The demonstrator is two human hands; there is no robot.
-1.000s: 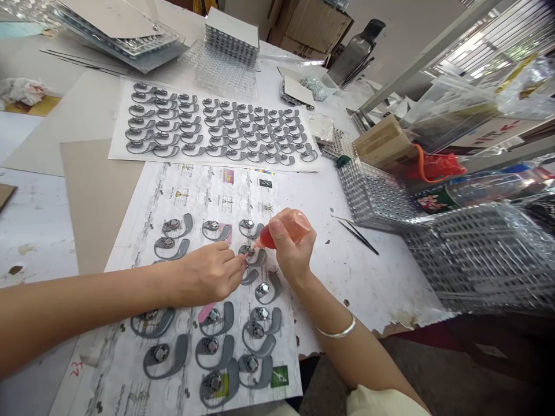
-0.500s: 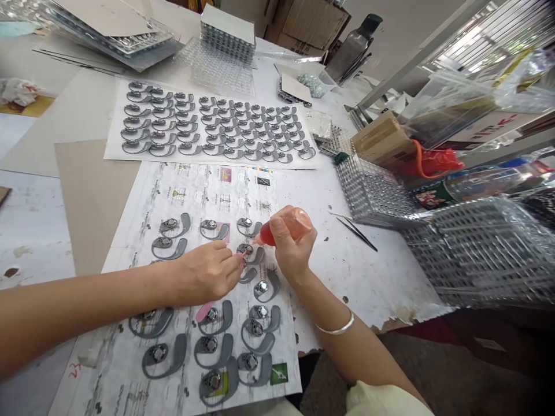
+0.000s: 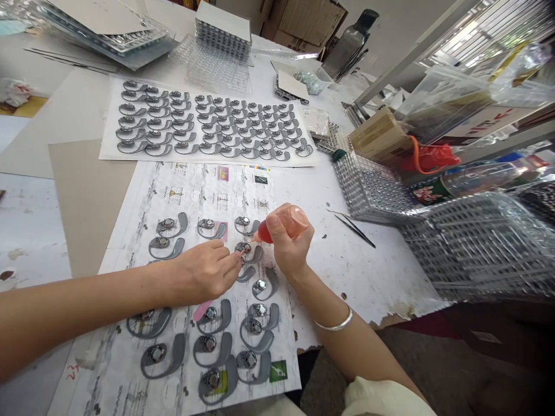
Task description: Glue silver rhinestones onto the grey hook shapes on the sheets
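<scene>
My right hand (image 3: 291, 240) is wrapped round a squeeze bottle (image 3: 297, 219) with red-pink liquid, tilted so that its narrow tip points down and left. Just under the tip lies a grey curved ear hook (image 3: 255, 254) with a round metallic part. My left hand (image 3: 210, 268) reaches in from the left, its fingers pressed together at that same piece. A small pink point shows at the fingertips, and I cannot make out what they hold. Several more ear hooks (image 3: 167, 358) lie in rough columns on the printed sheet (image 3: 117, 277); some are hidden under my left arm.
Behind, a white board (image 3: 108, 147) carries rows of similar grey pieces. To the right lie tweezers (image 3: 355, 231) and stacked clear plastic trays (image 3: 472, 248). At the back stand another tray stack (image 3: 223, 34) and a dark bottle (image 3: 353, 43). Grey card (image 3: 87, 202) lies at left.
The whole view has shifted slightly, so things sit a little further left. Both hands stay at the same ear hook, and the right hand still grips the bottle.
</scene>
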